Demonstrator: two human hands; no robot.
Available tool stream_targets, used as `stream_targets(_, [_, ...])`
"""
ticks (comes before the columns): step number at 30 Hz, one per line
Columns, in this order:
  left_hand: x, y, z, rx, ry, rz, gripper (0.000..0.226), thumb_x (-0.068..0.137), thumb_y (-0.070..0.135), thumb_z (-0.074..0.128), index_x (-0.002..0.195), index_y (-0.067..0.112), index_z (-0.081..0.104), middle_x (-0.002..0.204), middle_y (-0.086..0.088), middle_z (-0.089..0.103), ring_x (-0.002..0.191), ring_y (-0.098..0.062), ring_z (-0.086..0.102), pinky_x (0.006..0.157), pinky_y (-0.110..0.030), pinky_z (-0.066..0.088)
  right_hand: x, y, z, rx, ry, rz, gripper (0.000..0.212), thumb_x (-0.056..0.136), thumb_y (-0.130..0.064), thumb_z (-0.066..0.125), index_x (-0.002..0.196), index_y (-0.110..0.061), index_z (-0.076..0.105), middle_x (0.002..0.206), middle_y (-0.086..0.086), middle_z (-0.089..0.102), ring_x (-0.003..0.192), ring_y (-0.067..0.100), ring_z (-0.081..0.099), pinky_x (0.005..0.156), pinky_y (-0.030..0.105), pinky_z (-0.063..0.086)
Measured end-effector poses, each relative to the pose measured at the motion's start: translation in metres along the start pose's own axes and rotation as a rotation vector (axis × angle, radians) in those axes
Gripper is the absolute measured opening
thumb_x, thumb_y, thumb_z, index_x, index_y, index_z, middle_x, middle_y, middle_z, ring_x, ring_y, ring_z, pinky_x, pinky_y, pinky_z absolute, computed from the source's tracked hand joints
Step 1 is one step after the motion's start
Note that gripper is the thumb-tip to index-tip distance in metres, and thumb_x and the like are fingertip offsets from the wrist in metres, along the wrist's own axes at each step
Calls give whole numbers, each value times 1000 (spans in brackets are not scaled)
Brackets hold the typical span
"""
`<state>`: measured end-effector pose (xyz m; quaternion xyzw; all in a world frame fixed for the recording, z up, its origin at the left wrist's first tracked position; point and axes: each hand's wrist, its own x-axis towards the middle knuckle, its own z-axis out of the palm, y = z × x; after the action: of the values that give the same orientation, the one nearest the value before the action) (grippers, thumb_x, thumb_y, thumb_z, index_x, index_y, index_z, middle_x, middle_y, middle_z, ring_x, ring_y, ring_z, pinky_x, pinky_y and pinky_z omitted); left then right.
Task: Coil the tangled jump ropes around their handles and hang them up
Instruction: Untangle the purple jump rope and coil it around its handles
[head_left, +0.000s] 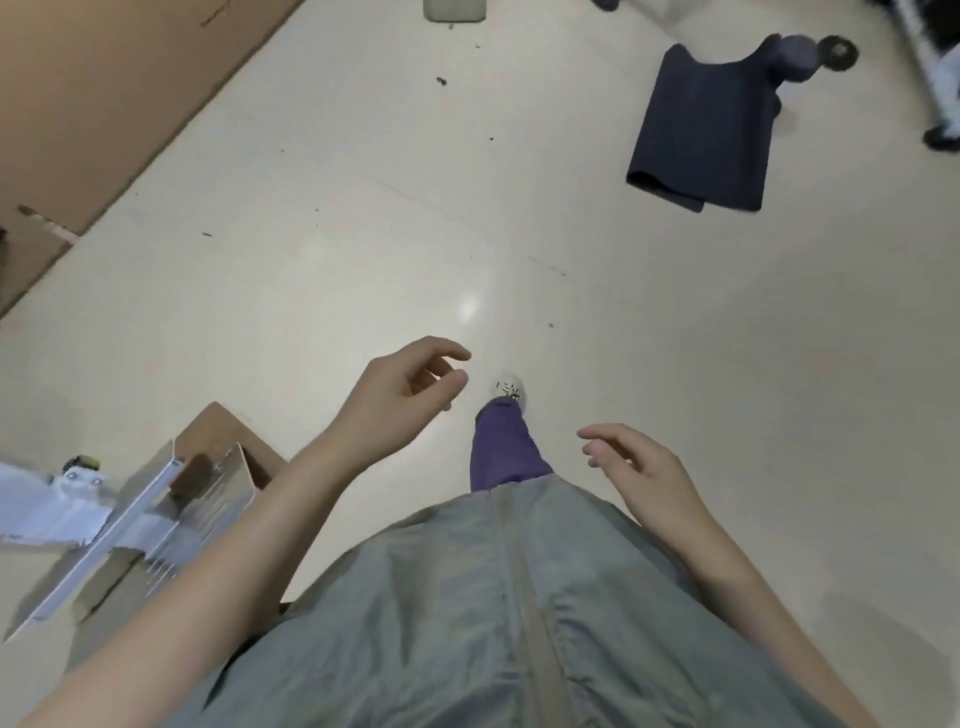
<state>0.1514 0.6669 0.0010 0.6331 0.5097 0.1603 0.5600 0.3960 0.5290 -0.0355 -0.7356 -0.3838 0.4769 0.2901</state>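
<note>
No jump rope or handle shows in this view. My left hand (402, 392) hangs over the pale floor with fingers loosely curled and nothing in it. My right hand (631, 462) is lower and to the right, fingers relaxed, also holding nothing. Between the two hands my leg in purple trousers and a light shoe (511, 387) steps forward. My grey-green top fills the bottom of the view.
A folded dark mat (711, 130) lies on the floor at the upper right, with a dumbbell (815, 54) beside it. Flat cardboard (93, 93) covers the upper left. An open cardboard box (208, 483) with metal parts sits at the lower left.
</note>
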Motion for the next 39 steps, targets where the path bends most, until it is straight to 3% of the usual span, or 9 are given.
stream_targets(4, [129, 40, -34, 11, 14, -51, 16, 95, 20, 60, 106, 30, 67, 93, -1, 70, 79, -14, 68, 60, -16, 46, 128, -39, -35, 48, 25, 33, 19, 97, -24, 57, 100, -38, 69, 98, -19, 69, 101, 11, 64, 85, 27, 49])
stream_targets(9, [254, 87, -87, -37, 25, -149, 15, 97, 19, 59, 105, 28, 68, 91, -2, 71, 78, -15, 67, 66, -16, 46, 291, -150, -64, 49, -84, -47, 19, 97, -22, 57, 99, -36, 69, 100, -15, 69, 99, 7, 63, 81, 12, 43])
stream_targets(13, [343, 102, -141, -97, 112, -221, 15, 97, 18, 59, 103, 27, 69, 88, -5, 71, 77, -18, 66, 76, -26, 50, 423, -253, -64, 9, -196, -148, 16, 97, -23, 58, 102, -31, 70, 102, -18, 67, 96, 1, 61, 77, 11, 42])
stream_targets(18, [492, 94, -216, -160, 225, -273, 16, 98, 16, 58, 103, 25, 69, 89, -7, 71, 75, -17, 67, 78, -32, 50, 604, -369, -49, -57, -302, -268, 15, 97, -22, 57, 104, -29, 69, 104, -9, 66, 96, 3, 60, 79, 10, 42])
stream_targets(21, [576, 104, -265, -181, 239, -280, 15, 97, 18, 58, 102, 28, 70, 87, -4, 72, 76, -17, 68, 81, -35, 50, 688, -426, -48, -74, -300, -237, 16, 96, -28, 56, 103, -35, 69, 105, -14, 67, 101, 7, 62, 84, 18, 45])
stream_targets(24, [670, 135, -317, -199, 222, -264, 14, 97, 18, 59, 102, 26, 70, 89, -6, 71, 75, -16, 68, 76, -23, 48, 761, -473, -55, -39, -307, -197, 17, 96, -30, 56, 100, -40, 68, 103, -18, 67, 100, 13, 63, 88, 27, 49])
stream_targets(27, [772, 178, -361, -155, 177, -195, 12, 98, 20, 59, 104, 23, 69, 91, -7, 71, 74, -13, 68, 64, -13, 43, 828, -507, -77, -50, -256, -139, 16, 97, -29, 55, 102, -38, 68, 101, -20, 67, 99, 12, 64, 86, 24, 48])
stream_targets(33, [980, 263, -417, -93, 68, -41, 13, 98, 19, 58, 105, 23, 68, 89, -3, 70, 77, -15, 68, 67, -24, 46, 973, -548, -137, -4, -112, -49, 20, 98, -25, 53, 98, -39, 68, 94, -24, 67, 91, 5, 64, 76, 20, 47])
stream_targets(39, [1181, 325, -454, -75, 56, -38, 13, 98, 16, 58, 105, 20, 69, 88, -7, 70, 73, -15, 67, 69, -24, 48, 1160, -590, -198, 13, -48, -17, 17, 97, -24, 56, 99, -34, 69, 94, -18, 68, 93, 14, 64, 90, 34, 51])
